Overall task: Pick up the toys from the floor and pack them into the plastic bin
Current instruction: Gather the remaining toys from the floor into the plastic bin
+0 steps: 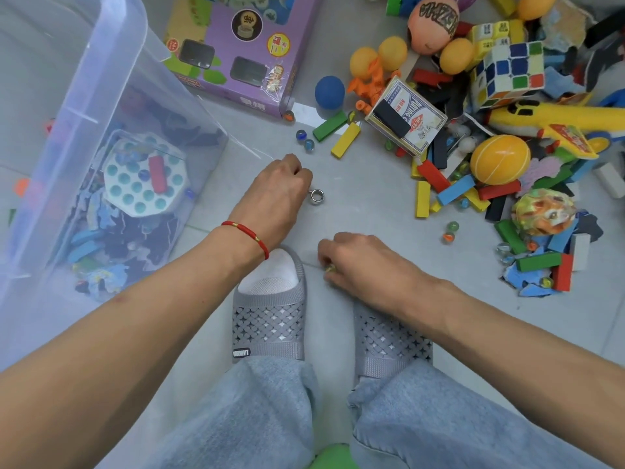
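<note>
Left hand [282, 189]: fingers curled under, knuckles up; just beyond its fingertips a small metal ring [317, 195] lies on the floor, touching or nearly so. Whether the fingers already hold something cannot be told; palm is hidden.

Right hand [358, 262]: fingers bent down to the floor, pinching a small marble [328, 269] at the fingertips, just ahead of the grey slipper [270, 319].

Step in hand, judged: gathering the small loose pieces nearest the feet. To do it well, the pinch on the marble should close from two sides so it does not roll away on the smooth tile; the ring is better tipped up on edge or slid against a finger than clawed flat. Collecting several small items per hand before travelling to the bin would save trips.

Container: plastic bin [111, 79], clear, to the left of the left hand, well within reach. Inside: a white octagonal board [143, 177] with teal holes, a red block [157, 174] lying on it, dark and blue puzzle-like pieces beneath. Much room left.

Still on the floor, beyond and right of the right hand: coloured blocks [341, 125], marbles, balls, a puzzle cube [510, 74], a card box [407, 118], a purple game box [236, 52]. Task judged early to midway.
</note>
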A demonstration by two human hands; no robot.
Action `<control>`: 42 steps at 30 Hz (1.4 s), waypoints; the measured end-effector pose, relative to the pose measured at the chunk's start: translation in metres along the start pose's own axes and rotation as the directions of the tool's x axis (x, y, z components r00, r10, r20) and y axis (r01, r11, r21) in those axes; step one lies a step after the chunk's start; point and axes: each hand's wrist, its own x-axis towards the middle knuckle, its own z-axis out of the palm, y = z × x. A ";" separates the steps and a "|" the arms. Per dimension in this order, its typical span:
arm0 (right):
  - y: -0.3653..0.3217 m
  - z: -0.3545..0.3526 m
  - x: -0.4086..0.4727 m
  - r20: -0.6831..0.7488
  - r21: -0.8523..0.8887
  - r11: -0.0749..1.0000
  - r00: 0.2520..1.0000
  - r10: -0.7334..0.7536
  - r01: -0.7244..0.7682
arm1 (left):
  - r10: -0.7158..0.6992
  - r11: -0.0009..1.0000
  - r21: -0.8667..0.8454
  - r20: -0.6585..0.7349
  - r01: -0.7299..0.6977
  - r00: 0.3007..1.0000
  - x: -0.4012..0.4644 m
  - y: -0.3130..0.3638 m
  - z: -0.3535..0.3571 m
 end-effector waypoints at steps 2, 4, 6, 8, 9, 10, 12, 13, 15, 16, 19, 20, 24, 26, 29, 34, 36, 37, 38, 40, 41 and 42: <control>0.003 -0.011 -0.003 -0.010 0.489 0.851 0.974 0.224 -0.191 | -0.029 0.996 -0.090 -0.008 0.028 1.000 -0.001 0.003 -0.005; 0.005 -0.025 -0.009 0.164 0.879 0.374 0.924 0.347 -0.296 | -0.155 0.957 -0.248 0.001 0.150 0.988 -0.005 0.008 -0.016; 0.006 -0.040 -0.018 0.296 0.952 -0.021 0.902 0.314 -0.305 | -0.368 0.817 -0.450 0.074 0.360 0.927 -0.018 0.016 -0.035; 0.003 -0.063 -0.021 0.328 0.924 -0.281 0.916 0.233 -0.259 | -0.518 0.478 -0.725 0.223 0.496 0.826 -0.035 0.026 -0.062; -0.003 -0.078 -0.022 0.304 0.915 -0.331 0.934 0.189 -0.231 | -0.539 0.261 -0.833 0.294 0.488 0.789 -0.046 0.031 -0.080; -0.013 -0.094 -0.021 0.267 0.919 -0.336 0.952 0.148 -0.205 | -0.548 0.063 -0.897 0.336 0.438 0.766 -0.057 0.035 -0.100; -0.043 -0.128 -0.015 0.189 0.948 -0.276 0.977 0.095 -0.157 | -0.547 -0.194 -0.931 0.364 0.309 0.754 -0.081 0.041 -0.145; -0.061 -0.147 -0.010 0.154 0.963 -0.238 0.985 0.081 -0.131 | -0.543 -0.258 -0.934 0.353 0.248 0.762 -0.094 0.043 -0.167; -0.103 -0.181 0.003 0.113 0.983 -0.152 0.991 0.068 -0.102 | -0.555 -0.327 -0.936 0.300 0.128 0.776 -0.123 0.040 -0.212; -0.128 -0.197 0.010 0.114 0.989 -0.104 0.992 0.055 -0.108 | -0.578 -0.349 -0.934 0.275 0.072 0.768 -0.138 0.035 -0.231; -0.206 -0.224 0.032 0.157 0.984 -0.090 0.986 0.053 -0.152 | -0.681 -0.369 -0.928 0.233 -0.050 0.694 -0.179 0.010 -0.271; -0.224 -0.227 0.036 0.177 0.979 -0.108 0.984 0.030 -0.173 | -0.721 -0.361 -0.931 0.238 -0.059 0.651 -0.190 -0.002 -0.277; -0.247 -0.235 0.048 0.232 0.931 0.266 0.968 0.099 -0.251 | -0.800 -0.406 -0.914 0.359 0.008 0.481 -0.226 -0.041 -0.285; -0.250 -0.235 0.050 0.164 0.901 0.382 0.976 0.142 -0.207 | -0.821 -0.395 -0.918 0.375 0.045 0.431 -0.238 -0.046 -0.289; -0.249 -0.240 0.053 0.235 0.926 0.286 0.969 0.075 -0.247 | -0.855 -0.233 -0.965 0.263 0.122 0.448 -0.239 -0.036 -0.298; -0.176 -0.248 0.038 -0.090 0.845 0.530 0.959 0.269 -0.069 | -0.752 0.144 -0.976 0.001 0.165 0.660 -0.193 0.017 -0.288; -0.122 -0.239 0.035 -0.208 0.652 0.751 0.928 0.310 -0.104 | -0.662 0.251 -0.948 -0.023 0.193 0.749 -0.160 0.034 -0.265; -0.094 -0.229 0.034 -0.231 0.513 0.843 0.919 0.319 -0.163 | -0.609 0.313 -0.922 -0.013 0.226 0.793 -0.142 0.039 -0.249; -0.067 -0.217 0.035 -0.240 0.364 0.905 0.916 0.320 -0.221 | -0.556 0.384 -0.882 0.014 0.272 0.831 -0.122 0.043 -0.229; -0.020 -0.186 0.037 -0.240 0.095 0.952 0.921 0.306 -0.291 | -0.469 0.568 -0.738 0.075 0.365 0.880 -0.083 0.044 -0.185; -0.002 -0.169 0.040 -0.236 0.001 0.956 0.929 0.286 -0.294 | -0.430 0.678 -0.628 0.085 0.383 0.899 -0.063 0.042 -0.161; 0.012 -0.151 0.043 -0.228 -0.056 0.962 0.942 0.248 -0.267 | -0.386 0.773 -0.513 0.088 0.374 0.918 -0.045 0.038 -0.138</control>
